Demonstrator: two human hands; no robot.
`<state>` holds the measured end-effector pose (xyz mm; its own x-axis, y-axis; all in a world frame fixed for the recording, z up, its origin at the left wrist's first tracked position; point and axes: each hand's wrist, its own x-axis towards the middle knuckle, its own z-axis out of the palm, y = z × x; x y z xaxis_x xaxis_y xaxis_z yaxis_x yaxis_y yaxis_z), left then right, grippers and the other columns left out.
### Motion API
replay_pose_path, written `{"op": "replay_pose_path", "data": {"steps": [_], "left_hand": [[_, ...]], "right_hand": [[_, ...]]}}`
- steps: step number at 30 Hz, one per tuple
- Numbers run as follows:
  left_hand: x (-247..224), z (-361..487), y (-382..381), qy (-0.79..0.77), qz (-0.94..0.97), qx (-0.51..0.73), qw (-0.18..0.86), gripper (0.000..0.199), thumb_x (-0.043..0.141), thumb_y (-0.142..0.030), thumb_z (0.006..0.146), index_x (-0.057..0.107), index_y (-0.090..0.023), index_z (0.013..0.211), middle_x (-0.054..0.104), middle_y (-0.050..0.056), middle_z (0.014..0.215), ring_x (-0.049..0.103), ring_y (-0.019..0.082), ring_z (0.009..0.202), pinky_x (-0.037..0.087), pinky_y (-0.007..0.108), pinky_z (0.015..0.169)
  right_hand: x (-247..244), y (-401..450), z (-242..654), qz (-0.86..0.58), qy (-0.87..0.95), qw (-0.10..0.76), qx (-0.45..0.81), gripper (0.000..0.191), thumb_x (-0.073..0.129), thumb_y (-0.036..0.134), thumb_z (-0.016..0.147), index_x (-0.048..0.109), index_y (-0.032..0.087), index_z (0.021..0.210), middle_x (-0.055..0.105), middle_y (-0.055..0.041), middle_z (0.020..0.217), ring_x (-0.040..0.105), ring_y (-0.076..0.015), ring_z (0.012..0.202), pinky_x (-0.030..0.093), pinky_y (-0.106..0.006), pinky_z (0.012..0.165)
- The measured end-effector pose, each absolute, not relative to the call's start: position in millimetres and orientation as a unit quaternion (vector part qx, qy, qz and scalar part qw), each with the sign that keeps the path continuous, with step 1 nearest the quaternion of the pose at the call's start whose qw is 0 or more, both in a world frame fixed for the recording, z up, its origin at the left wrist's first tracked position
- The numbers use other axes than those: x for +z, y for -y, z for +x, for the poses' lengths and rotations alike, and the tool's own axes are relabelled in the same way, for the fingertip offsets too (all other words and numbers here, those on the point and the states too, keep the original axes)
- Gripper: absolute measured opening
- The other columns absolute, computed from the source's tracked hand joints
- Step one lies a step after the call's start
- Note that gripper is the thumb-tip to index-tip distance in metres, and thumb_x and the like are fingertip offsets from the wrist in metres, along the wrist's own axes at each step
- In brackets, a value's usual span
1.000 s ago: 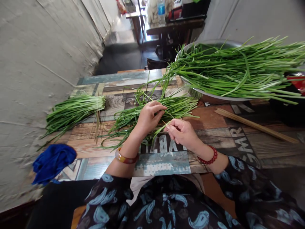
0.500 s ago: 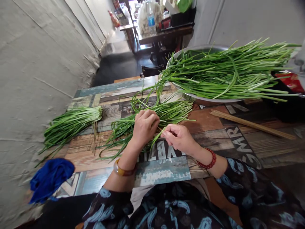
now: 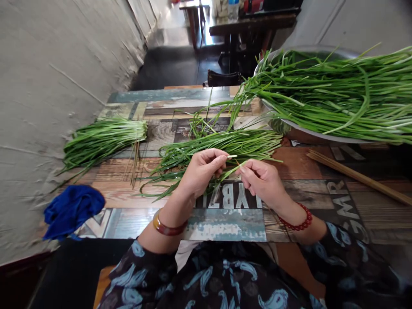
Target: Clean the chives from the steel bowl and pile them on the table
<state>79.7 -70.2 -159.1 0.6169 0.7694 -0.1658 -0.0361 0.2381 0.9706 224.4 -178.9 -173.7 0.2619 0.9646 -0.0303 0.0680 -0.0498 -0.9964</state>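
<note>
Green chive stalk (image 3: 232, 168) half hidden between hands.

A rough grey plaster wall (image 3: 48, 86) is seen along the left side, with cracks and flaking patches. A smoother pale wall (image 3: 354, 21) is seen at the upper right. The table (image 3: 225, 223) is covered with a patchwork pattern of painted planks and letters. Beyond it, a dark floor (image 3: 174, 68) and a dark wooden table (image 3: 251, 21) are lit by daylight from the far end.
</note>
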Motion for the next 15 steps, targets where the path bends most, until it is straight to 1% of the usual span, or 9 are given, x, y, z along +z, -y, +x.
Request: {"op": "replay_pose_path", "data": {"steps": [5, 9, 15], "left_hand": [[-155.8, 81.6, 74.8, -0.316, 0.530, 0.282, 0.735, 0.028, 0.079, -0.039, 0.075, 0.066, -0.014, 0.076, 0.058, -0.003, 0.061, 0.049, 0.006, 0.049, 0.039, 0.019, 0.047], [-154.4, 83.0, 77.3, -0.309, 0.541, 0.271, 0.734, 0.032, 0.078, -0.042, 0.076, 0.062, -0.014, 0.072, 0.057, -0.003, 0.059, 0.047, 0.006, 0.048, 0.037, 0.019, 0.046], [-155.2, 82.6, 77.0, -0.324, 0.536, 0.255, 0.737, 0.028, 0.076, -0.040, 0.077, 0.065, -0.015, 0.075, 0.059, -0.002, 0.060, 0.045, 0.006, 0.049, 0.032, 0.019, 0.046]], "right_hand": [[-175.6, 180.2, 224.9, -0.596, 0.459, 0.513, 0.412, 0.029, 0.054, 0.041, 0.095, 0.066, 0.017, 0.084, 0.055, 0.0061, 0.052, 0.044, -0.0056, 0.036, 0.032, -0.019, 0.038], [-176.1, 179.9, 224.2, -0.602, 0.466, 0.505, 0.407, 0.030, 0.053, 0.041, 0.096, 0.065, 0.017, 0.083, 0.055, 0.0056, 0.053, 0.044, -0.0059, 0.037, 0.033, -0.019, 0.039], [-173.7, 178.8, 224.6, -0.605, 0.473, 0.506, 0.392, 0.027, 0.053, 0.038, 0.095, 0.065, 0.018, 0.082, 0.054, 0.0059, 0.052, 0.045, -0.0061, 0.036, 0.033, -0.020, 0.039]]}}
